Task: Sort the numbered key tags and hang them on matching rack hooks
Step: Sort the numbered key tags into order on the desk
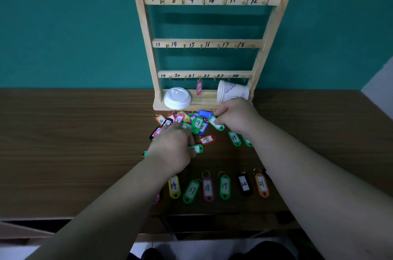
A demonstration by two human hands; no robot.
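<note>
Below the wooden rack [212,43] — glossy oblong plastic tags [197,124], woodgrain tabletop [85,142].

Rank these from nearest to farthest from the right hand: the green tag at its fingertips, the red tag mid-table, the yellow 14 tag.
1. green tag, held at the right hand's fingertips, beside the pile.
2. red tag, mid-table, left of the hand and nearer the person.
3. yellow 14 tag, in the front row, toward its left.

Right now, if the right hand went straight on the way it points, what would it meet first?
Probably the blue tag just beyond the right hand, at the pile's far edge; depth is unclear.
</note>
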